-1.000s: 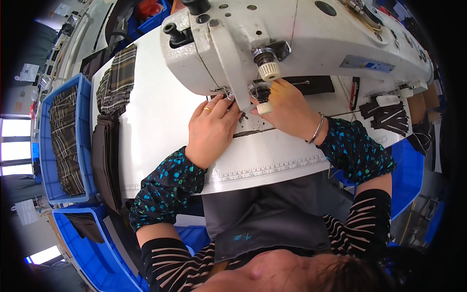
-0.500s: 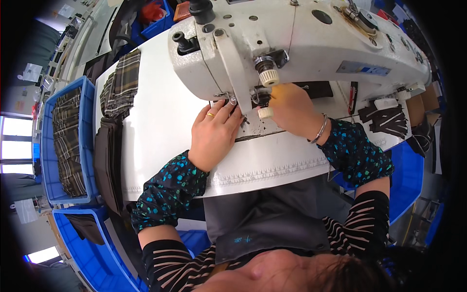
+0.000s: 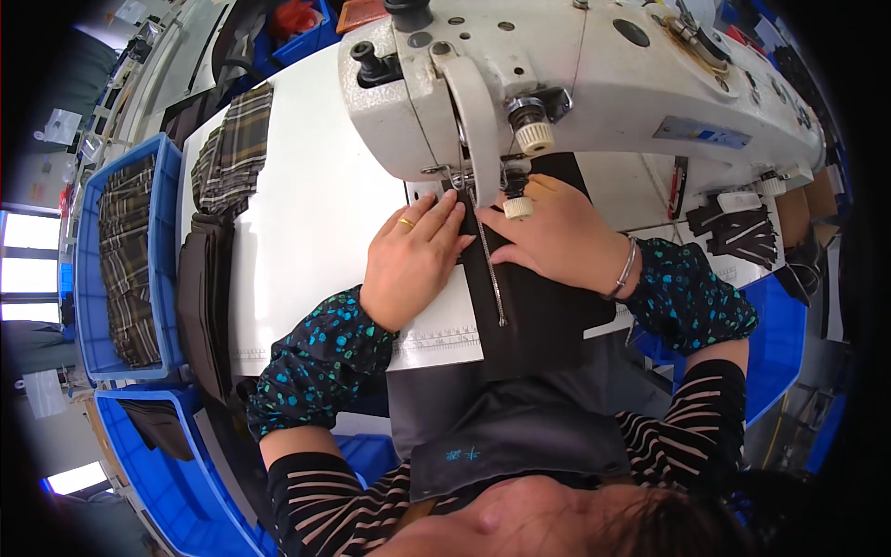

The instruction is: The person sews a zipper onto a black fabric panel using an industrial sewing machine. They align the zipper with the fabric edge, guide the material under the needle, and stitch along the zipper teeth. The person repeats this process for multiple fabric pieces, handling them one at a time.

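Note:
A dark brown fabric piece (image 3: 534,320) lies beneath the head of the white sewing machine (image 3: 594,84) and hangs over the table's front edge. Along its left part runs a zipper (image 3: 493,278) with shiny metal teeth, in line with the presser foot. My left hand (image 3: 413,260), a ring on one finger, rests flat with fingers stretched toward the foot, fingertips at the fabric's left edge. To the right of the zipper, my right hand (image 3: 571,237) lies on the fabric, thumb and forefinger apart. The machine's tension knob partly covers its other fingers.
Folded plaid cloth (image 3: 237,148) and a dark cloth stack (image 3: 202,297) lie at the table's left side. Beyond them stands a blue crate (image 3: 167,241) of plaid pieces. Dark strips (image 3: 738,232) and a red-and-black tool (image 3: 679,186) lie right. Another blue bin (image 3: 780,325) stands below right.
The dark fabric with the zipper now extends toward me past the table edge, where the white tabletop showed before. My right hand has come nearer and spread on it; the left stays almost in place.

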